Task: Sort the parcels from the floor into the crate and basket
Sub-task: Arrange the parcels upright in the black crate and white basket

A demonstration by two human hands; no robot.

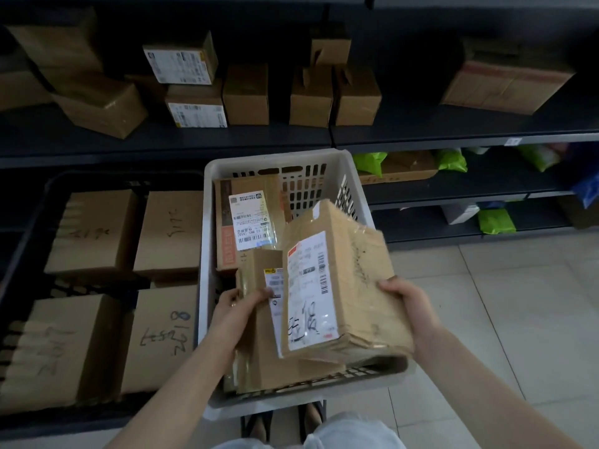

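Your right hand (409,298) grips the far right edge of a battered parcel (340,286), tilted over the white basket (353,163). Your left hand (240,303) has its fingers closed on a slimmer box (256,335) inside. Held by one edge, the parcel could slip and catch on the right rim.

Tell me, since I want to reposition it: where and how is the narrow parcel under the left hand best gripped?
Probably by its two long side edges near the near end, coming from above. The narrow parcel lies lengthwise in the white basket, its right side covered by the parcel in the right hand, so only the left hand side is free.
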